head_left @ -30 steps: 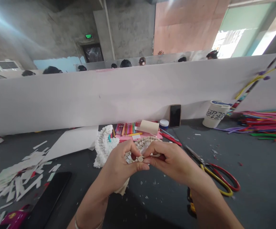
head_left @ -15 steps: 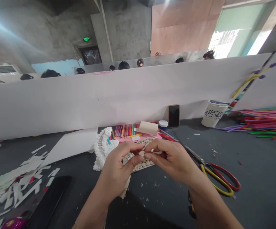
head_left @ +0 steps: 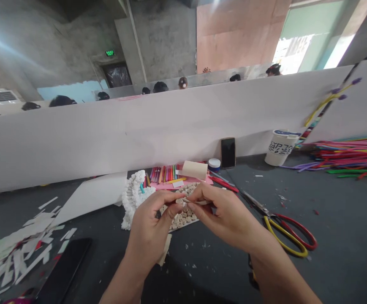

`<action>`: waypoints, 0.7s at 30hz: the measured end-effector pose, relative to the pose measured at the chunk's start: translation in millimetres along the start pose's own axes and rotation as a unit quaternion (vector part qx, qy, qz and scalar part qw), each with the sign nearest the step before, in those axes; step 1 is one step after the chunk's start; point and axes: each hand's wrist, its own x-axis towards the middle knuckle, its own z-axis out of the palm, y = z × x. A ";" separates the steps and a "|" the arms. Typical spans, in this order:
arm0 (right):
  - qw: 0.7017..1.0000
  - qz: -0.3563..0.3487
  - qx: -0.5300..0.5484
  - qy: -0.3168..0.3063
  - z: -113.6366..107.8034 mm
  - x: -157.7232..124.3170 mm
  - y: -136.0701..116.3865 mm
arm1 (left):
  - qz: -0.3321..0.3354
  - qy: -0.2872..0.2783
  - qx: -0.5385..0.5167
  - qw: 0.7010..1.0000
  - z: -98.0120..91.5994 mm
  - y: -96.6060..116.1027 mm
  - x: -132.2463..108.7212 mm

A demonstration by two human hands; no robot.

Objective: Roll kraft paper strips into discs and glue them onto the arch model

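Observation:
Over the dark table, my left hand (head_left: 150, 226) pinches a small beige paper coil (head_left: 179, 201) between thumb and fingertips. From the coil, a narrow strip of the same beige paper runs rightward into my right hand (head_left: 226, 215), whose thumb and forefinger are closed on it. Behind and below my fingers lies a flat panel covered with many similar beige coils (head_left: 185, 218), partly hidden by both hands. A beige paper scrap (head_left: 164, 250) sticks out beneath my left wrist. Left of the panel stands a bumpy white piece (head_left: 131, 204), with a teal bit on it.
Colored pens (head_left: 167, 173), a cardboard tube (head_left: 195, 169), a small jar (head_left: 214, 164) and an upright phone (head_left: 228, 153) stand before the white partition (head_left: 170, 131). Scissors (head_left: 284, 232), a cup (head_left: 281, 147) and pipe cleaners (head_left: 354, 156) lie right; paper strips (head_left: 20, 257) and a black phone (head_left: 64, 270) left.
Both hands stay close together over the panel. The coil has turned between my fingers, and the strip now shows stretched toward my right hand. The whole view has shifted slightly.

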 end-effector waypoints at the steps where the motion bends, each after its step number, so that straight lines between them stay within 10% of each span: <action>1: 1.000 -0.008 -0.008 -0.001 -0.3 -0.1 -0.7 | -0.002 0.000 0.001 1.000 -0.3 -0.7 -0.2; 21: 1.000 -0.007 0.020 -0.021 -5.7 -1.2 -8.0 | -0.001 -0.074 -0.034 0.997 -13.8 -3.1 -4.2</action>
